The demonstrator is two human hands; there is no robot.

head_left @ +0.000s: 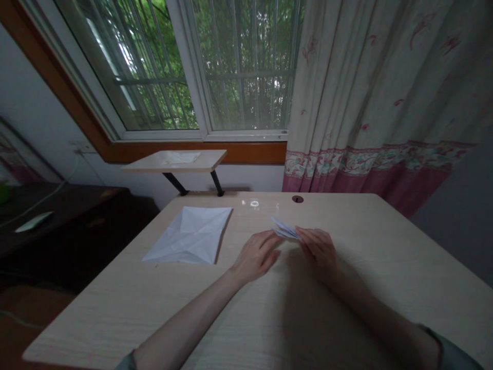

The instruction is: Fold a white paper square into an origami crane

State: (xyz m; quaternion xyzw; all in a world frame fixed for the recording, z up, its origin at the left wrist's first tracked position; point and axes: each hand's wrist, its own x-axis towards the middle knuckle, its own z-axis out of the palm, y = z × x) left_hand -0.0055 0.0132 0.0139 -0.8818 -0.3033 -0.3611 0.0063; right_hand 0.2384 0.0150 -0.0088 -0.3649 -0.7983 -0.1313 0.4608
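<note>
1. Folded paper (285, 229), head view: a small white piece, several layers thick and fanned a little at its far edge. It sits low over the pale wooden desk (269, 318) near the middle, between the two sets of fingertips.
2. Right hand (319, 251), same view: the fingers lie close together and their tips close on the right-hand point of the folded paper, palm turned down.
3. Left hand (256, 257): the fingers are drawn together and reach to the right, with the tips against the paper's near left edge. Whether the thumb clamps it from below cannot be told.
4. Handling, as a judgement:
   - The piece looks very light and thin, stiff only along its creases.
   - It would crush or spring open easily.
   - The stacked folded edges or a layered corner seem the surest places to pinch, with light pressure, rather than the loose fanned flaps.
5. Surroundings, same view:
   - A larger creased sheet (190, 235) lies flat on the desk, well to the left of the hands.
   - A round cable hole (297, 199) sits by the far edge.
   - A small raised shelf (175, 160) stands on dark brackets at the back left.
   - Beyond are a barred window (231, 67) and a patterned curtain (385, 92).
</note>
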